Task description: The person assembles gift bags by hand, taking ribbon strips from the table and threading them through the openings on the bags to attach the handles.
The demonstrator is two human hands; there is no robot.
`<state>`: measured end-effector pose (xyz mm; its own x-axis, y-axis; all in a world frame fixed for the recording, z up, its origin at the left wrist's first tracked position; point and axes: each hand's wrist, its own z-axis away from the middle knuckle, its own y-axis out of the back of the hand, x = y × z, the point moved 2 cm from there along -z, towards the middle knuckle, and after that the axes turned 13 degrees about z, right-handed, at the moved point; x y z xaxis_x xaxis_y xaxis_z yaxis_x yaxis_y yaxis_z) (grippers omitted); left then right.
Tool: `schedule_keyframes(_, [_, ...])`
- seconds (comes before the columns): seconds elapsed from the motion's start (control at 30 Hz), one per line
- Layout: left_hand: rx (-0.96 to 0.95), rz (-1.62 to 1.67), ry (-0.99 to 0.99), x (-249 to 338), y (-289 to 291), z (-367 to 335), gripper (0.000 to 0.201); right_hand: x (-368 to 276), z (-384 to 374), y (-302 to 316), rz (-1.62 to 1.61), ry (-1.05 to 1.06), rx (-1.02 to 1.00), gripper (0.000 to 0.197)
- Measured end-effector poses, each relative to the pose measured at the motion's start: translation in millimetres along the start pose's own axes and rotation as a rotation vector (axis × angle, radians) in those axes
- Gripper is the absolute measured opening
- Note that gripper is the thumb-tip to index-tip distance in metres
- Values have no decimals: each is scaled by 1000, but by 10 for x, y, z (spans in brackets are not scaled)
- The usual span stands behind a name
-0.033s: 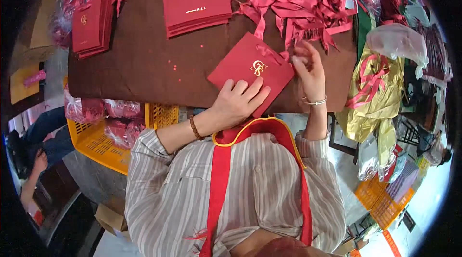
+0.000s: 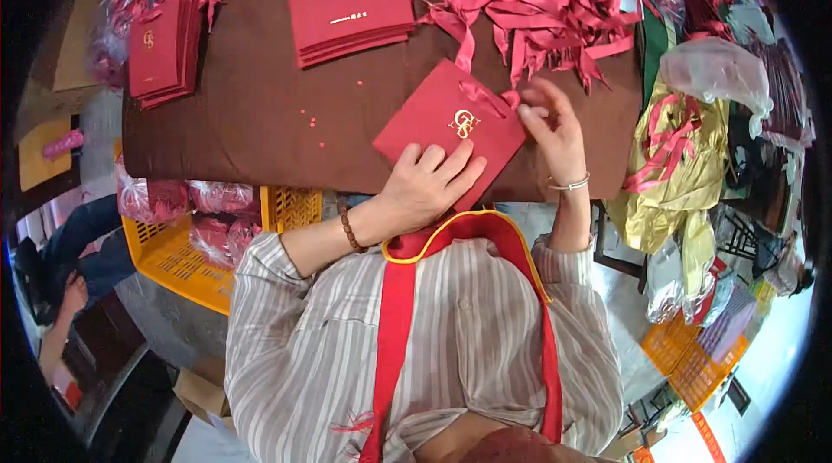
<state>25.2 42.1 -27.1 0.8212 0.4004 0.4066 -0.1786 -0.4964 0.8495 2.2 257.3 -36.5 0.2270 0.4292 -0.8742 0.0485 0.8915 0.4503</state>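
A red paper gift bag with a gold emblem lies tilted on the brown-covered table near its front edge. My left hand rests on its lower part, fingers spread and pressed to the paper, thumb hidden. A pinkish-red ribbon handle runs along the bag's upper edge. At that edge's right end, my right hand has its thumb and forefinger bent together at the ribbon's end. The fingertips partly hide how the ribbon passes between them.
Behind the bag lie a stack of larger red bags and a heap of loose ribbons. Smaller red bags stand at the left. A yellow crate of wrapped red packs sits below the table; gold cloth hangs at the right.
My right fingers have shifted slightly at the ribbon's end. My left hand and the bag stay in place.
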Motion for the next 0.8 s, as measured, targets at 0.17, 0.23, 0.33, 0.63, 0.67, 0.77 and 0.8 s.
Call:
schedule_keyframes(0.17, [-222,32,-68,95,-10,-20,45,12,107,-45,165,172,-116,31])
schedule_keyframes(0.23, [-82,95,-89,16,79,-137,43,-10,119,-25,129,130,-160,31])
schedule_keyframes(0.33, [198,4,8,-263,164,-363,45,-55,154,-65,-45,52,-248,29])
schedule_keyframes(0.63, [-10,368,284,-562,182,-304,15,-39,133,-118,-41,-9,-383,23])
schedule_keyframes(0.67, [-12,367,288,-585,189,-296,15,-27,125,-126,3,-6,-384,21])
schedule_keyframes(0.77, [-61,429,299,-616,200,-284,15,-30,91,-150,44,50,-393,18])
schedule_keyframes(0.8, [-72,446,307,-621,204,-288,14,-20,75,-147,40,80,-413,18])
